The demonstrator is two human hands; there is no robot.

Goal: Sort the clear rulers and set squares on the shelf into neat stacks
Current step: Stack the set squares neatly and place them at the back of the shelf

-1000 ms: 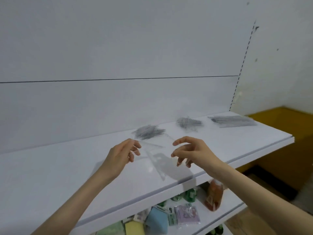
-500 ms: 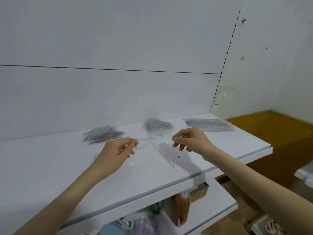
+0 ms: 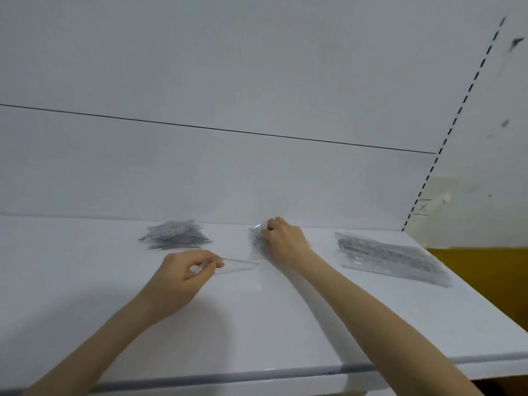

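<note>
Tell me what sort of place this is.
Probably a shop or stockroom display rack: a white shelf with a back panel, a slotted upright at its right end, and stock in bulk, a stack of clear rulers and a pile of set squares.

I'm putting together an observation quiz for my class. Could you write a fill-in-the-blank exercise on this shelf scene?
1. The shelf holds ___ piles of clear plastic pieces.
2. The right hand grips the middle pile, while the ruler stack lies to its ___.
3. The left hand pinches a thin clear strip by its ___ end.

Missing words: three; right; left.
</note>
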